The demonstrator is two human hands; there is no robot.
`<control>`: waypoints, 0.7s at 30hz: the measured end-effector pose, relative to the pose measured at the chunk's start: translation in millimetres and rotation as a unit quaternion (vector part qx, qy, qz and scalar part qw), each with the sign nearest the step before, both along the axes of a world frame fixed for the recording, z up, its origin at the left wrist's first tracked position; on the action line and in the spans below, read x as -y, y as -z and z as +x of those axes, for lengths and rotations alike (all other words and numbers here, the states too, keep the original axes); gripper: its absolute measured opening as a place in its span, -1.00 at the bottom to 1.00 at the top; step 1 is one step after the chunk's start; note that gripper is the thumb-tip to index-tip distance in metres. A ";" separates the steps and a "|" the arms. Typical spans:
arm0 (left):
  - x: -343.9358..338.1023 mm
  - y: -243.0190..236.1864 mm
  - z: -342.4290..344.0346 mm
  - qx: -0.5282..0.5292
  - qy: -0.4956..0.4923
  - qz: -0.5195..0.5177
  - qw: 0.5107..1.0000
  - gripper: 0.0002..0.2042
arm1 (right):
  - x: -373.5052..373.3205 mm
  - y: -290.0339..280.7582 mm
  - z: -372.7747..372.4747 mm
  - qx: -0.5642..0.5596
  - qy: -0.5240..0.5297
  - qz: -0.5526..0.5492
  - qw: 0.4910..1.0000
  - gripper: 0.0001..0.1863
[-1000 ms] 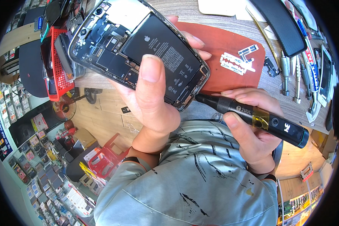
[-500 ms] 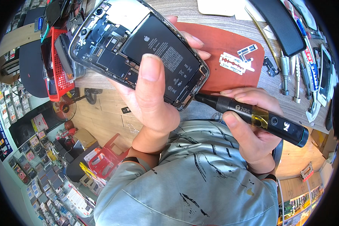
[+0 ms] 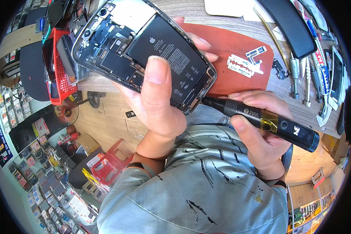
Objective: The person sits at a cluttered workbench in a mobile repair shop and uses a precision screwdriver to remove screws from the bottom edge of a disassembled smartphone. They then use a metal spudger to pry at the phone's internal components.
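An opened smartphone (image 3: pixel 113 50) rests tilted in my left hand (image 3: pixel 156 97), thumb across its inside and fingers behind its far edge. Its black battery (image 3: pixel 160 43), circuit boards and camera parts lie exposed. My right hand (image 3: pixel 261 128) is closed around a black electric screwdriver (image 3: pixel 241 111) with a small lit display. The tool's narrow tip points at the phone's bottom edge and meets or nearly meets it; whether it touches I cannot tell. Beyond the hands, a reddish-brown mat (image 3: pixel 214 43) bears a razor blade (image 3: pixel 240 66) and small metal brackets (image 3: pixel 256 52).
On the right of the wooden bench lie tweezers (image 3: pixel 271 33), a black phone-shaped panel (image 3: pixel 290 27), slim screwdrivers (image 3: pixel 295 78) and a small black part (image 3: pixel 280 69). A red plastic basket (image 3: pixel 62 66) with phones stands at the left. A red stool (image 3: pixel 109 163) is on the floor.
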State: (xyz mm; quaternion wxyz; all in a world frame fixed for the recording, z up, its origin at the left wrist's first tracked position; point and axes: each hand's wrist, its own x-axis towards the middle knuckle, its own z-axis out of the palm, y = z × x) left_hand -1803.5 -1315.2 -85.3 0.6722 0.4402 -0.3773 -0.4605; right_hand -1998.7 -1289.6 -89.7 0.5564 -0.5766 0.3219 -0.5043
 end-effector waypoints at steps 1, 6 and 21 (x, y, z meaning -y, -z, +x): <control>0.0 -0.5 -0.9 0.001 -0.005 0.002 1.000 -0.19 | 0.0 0.4 0.0 -0.001 0.000 -0.001 1.000 -0.59; 0.9 -2.0 -3.4 0.020 -0.023 0.006 1.000 -0.19 | -0.4 1.4 -0.2 -0.001 0.000 -0.002 1.000 -0.59; 0.6 0.5 1.0 0.011 0.001 -0.006 1.000 -0.19 | 0.9 0.9 -0.3 -0.006 -0.003 -0.011 1.000 -0.59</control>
